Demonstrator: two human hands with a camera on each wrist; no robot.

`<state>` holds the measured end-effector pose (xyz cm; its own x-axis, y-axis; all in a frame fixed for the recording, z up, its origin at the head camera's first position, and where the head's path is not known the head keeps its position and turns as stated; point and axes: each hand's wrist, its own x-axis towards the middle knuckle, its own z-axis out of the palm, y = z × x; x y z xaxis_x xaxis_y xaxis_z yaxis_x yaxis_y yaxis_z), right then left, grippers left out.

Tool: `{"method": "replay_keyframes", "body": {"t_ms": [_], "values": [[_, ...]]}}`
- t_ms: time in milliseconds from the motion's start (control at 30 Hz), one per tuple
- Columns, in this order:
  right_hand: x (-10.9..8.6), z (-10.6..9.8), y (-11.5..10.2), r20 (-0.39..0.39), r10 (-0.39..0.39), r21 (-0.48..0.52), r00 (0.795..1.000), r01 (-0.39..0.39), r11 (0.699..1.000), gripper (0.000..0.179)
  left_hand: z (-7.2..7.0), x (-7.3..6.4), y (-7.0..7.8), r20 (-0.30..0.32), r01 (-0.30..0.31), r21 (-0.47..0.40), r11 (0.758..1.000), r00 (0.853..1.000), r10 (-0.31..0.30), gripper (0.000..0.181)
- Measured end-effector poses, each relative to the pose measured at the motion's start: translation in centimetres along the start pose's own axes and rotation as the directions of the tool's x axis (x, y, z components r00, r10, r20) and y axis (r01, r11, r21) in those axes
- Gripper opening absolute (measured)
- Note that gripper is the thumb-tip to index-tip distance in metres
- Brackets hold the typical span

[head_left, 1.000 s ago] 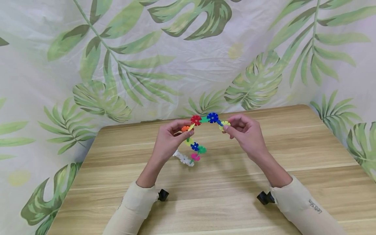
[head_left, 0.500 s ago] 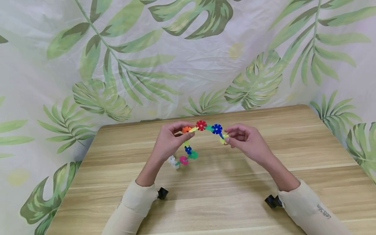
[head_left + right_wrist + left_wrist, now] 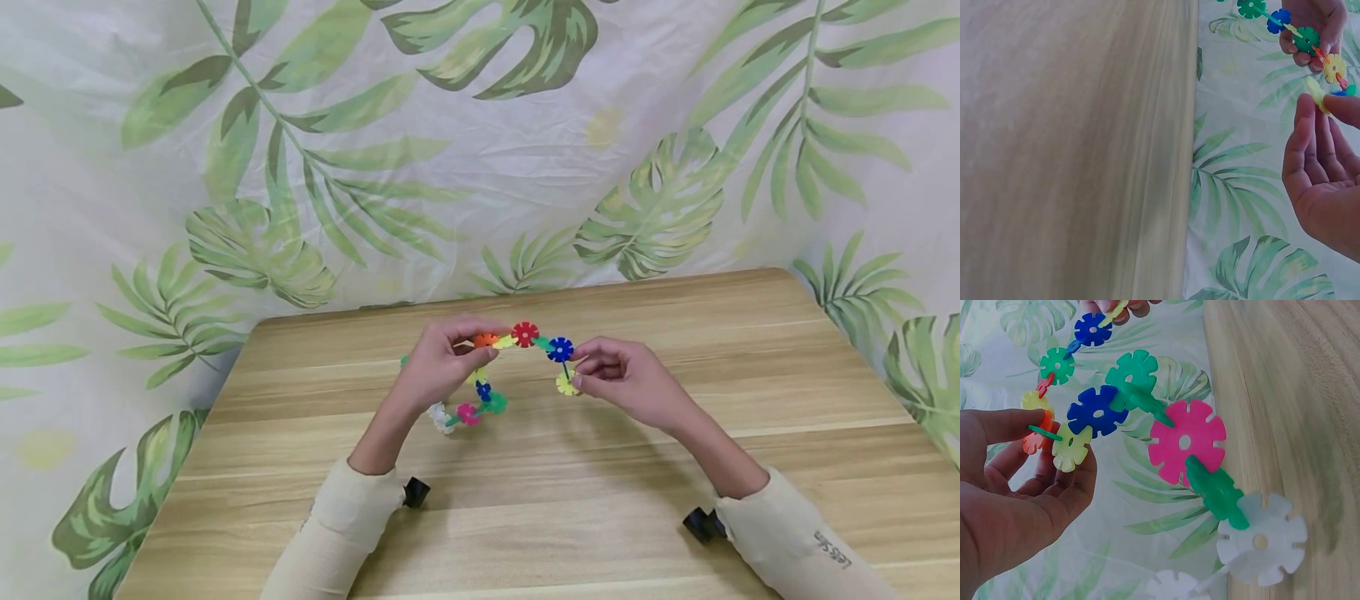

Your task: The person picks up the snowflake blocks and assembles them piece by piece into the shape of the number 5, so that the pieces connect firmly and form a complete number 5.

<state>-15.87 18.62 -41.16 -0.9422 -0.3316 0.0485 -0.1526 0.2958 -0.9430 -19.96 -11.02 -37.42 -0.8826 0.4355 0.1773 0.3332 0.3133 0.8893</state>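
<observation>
Interlocked plastic snowflake discs form one multicoloured chain held above the table. In the head view my left hand (image 3: 438,362) pinches it near the orange disc (image 3: 486,341). From there a red disc (image 3: 525,334) and a blue disc (image 3: 560,349) arch across to my right hand (image 3: 633,379). Its thumb and fingers pinch the yellow disc (image 3: 566,383) at that end, seen edge-on in the right wrist view. The other stretch hangs below my left hand, with a pink disc (image 3: 1166,440), a green disc (image 3: 1215,490) and a white disc (image 3: 1282,544) in the left wrist view.
A wood-grain table (image 3: 555,517) lies beneath both hands. Behind it hangs a leaf-patterned cloth (image 3: 480,167). Black wrist cameras stick out from the sleeves, one beside the left cuff (image 3: 367,500) and one beside the right.
My right hand has moved down and slightly right with the yellow end, tilting the arch downward. The hanging stretch has swung left. My left hand keeps its grip, shifting slightly.
</observation>
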Motion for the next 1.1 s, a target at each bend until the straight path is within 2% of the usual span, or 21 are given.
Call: {"method": "replay_keyframes", "body": {"t_ms": [267,600,1100], "values": [[-0.2,0.0,0.1,0.058,-0.011,-0.017,0.998,0.012,1.0,0.027,0.2,0.0,-0.2,0.017,0.019,0.006,1.0,1.0,-0.019,0.025],[-0.3,0.1,0.4,0.092,-0.012,-0.019,0.996,0.013,1.0,0.027,0.2,-0.1,0.0,0.039,0.065,0.017,0.998,0.997,-0.065,0.025],[-0.5,0.0,1.5,0.182,0.004,-0.081,0.983,0.011,0.997,0.016,0.4,0.3,-0.2,0.119,0.072,0.11,0.991,0.989,-0.085,0.02]]}}
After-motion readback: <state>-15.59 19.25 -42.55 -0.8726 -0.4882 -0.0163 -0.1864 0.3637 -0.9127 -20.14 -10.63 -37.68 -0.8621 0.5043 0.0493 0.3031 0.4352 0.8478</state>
